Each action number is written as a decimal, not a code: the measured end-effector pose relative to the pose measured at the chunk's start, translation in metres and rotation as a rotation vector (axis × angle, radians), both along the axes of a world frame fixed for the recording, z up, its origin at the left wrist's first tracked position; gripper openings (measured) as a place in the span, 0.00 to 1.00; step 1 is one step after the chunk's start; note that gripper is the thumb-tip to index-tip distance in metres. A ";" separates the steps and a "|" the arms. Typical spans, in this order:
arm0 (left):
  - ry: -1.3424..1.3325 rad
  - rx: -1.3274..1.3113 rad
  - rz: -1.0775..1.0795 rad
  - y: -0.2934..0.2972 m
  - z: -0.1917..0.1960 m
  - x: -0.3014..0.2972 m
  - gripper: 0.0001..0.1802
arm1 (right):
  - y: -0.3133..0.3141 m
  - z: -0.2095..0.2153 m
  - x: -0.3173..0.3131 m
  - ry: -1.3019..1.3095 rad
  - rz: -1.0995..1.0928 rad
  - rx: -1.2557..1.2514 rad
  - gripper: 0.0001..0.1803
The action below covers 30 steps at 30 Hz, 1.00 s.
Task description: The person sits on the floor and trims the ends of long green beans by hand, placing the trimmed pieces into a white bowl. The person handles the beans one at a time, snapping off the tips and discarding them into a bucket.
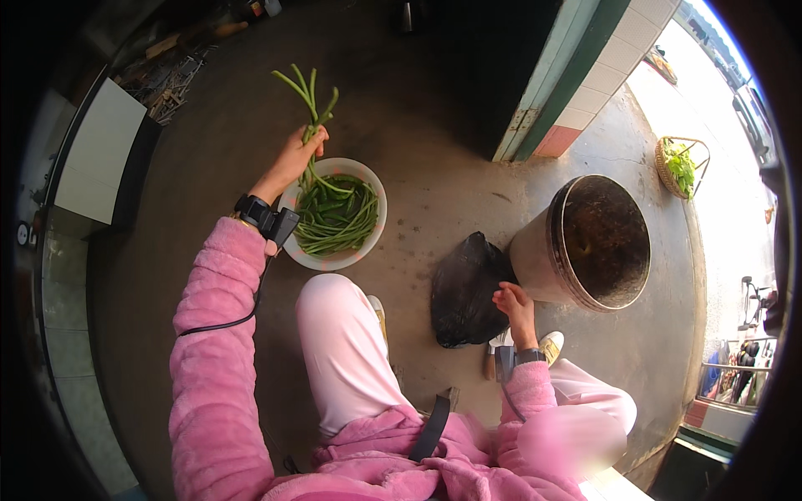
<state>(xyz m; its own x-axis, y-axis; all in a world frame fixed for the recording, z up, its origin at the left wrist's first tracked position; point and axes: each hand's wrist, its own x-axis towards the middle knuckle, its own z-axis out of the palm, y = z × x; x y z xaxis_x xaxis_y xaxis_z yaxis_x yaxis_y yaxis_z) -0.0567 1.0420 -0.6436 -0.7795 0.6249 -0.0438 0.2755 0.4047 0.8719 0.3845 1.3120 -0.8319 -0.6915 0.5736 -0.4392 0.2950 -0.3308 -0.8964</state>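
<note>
My left hand [307,149] is closed around a bunch of long green stems [306,92], held over the far left rim of a white bowl [322,260]. Their upper ends fan out beyond my fist, and lower parts hang toward the bowl. Inside lie more cut green stems [347,230] and what look like green peppers [330,200]. My right hand [515,311] is beside a crumpled black plastic bag [468,292], its fingers loosely bent and apart with nothing visible in them. Whether it touches the bag I cannot tell.
A large, dirty bucket [535,255] with dark scraps inside leans right of the bag. A knife with a wooden handle [489,364] lies by my right wrist. The door frame [547,92] stands ahead right; farther off sits a basket of leafy greens [681,167].
</note>
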 end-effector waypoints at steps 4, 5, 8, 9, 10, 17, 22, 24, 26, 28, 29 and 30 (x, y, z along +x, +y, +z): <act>0.506 -0.414 -0.115 -0.027 -0.101 -0.022 0.17 | -0.002 -0.108 0.052 -0.207 -0.181 0.017 0.12; 0.567 -0.515 -0.174 -0.027 -0.132 -0.027 0.17 | 0.001 -0.133 0.065 -0.321 -0.236 0.029 0.12; 0.281 -0.786 -0.118 -0.022 -0.214 -0.036 0.25 | 0.003 -0.188 0.110 -0.543 -0.208 0.324 0.12; 0.204 -0.865 -0.078 -0.019 -0.240 -0.032 0.34 | -0.001 -0.202 0.123 -0.692 -0.199 0.438 0.12; 0.139 -0.951 -0.160 -0.017 -0.262 -0.030 0.40 | -0.007 -0.214 0.134 -0.761 -0.193 0.487 0.17; 0.046 -1.034 -0.342 -0.026 -0.336 0.004 0.55 | -0.051 -0.250 0.140 -1.047 0.057 0.446 0.26; -0.062 -1.196 -0.447 -0.027 -0.352 -0.007 0.52 | -0.062 -0.241 0.119 -1.216 0.114 0.575 0.28; -0.047 -1.192 -0.469 -0.025 -0.355 -0.016 0.54 | -0.061 -0.236 0.112 -1.235 0.108 0.529 0.28; -0.058 -1.127 -0.463 -0.027 -0.353 -0.019 0.55 | -0.060 -0.231 0.106 -1.194 0.110 0.468 0.27; -0.061 -1.041 -0.431 -0.034 -0.346 -0.018 0.56 | -0.059 -0.224 0.103 -1.148 0.059 0.399 0.28; 0.020 -1.032 -0.401 -0.039 -0.343 -0.016 0.56 | -0.060 -0.219 0.103 -1.084 0.010 0.390 0.28; 0.098 -1.024 -0.362 -0.043 -0.340 -0.014 0.55 | -0.059 -0.213 0.104 -1.011 -0.045 0.397 0.29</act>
<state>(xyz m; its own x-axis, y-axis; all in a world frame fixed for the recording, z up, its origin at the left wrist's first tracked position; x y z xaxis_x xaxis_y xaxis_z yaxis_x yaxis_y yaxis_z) -0.0709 0.9988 -0.9836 -0.5852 0.5207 -0.6217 0.5742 0.8074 0.1357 0.4884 1.2527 -1.0453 -0.0889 0.8162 -0.5709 0.9516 -0.0998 -0.2908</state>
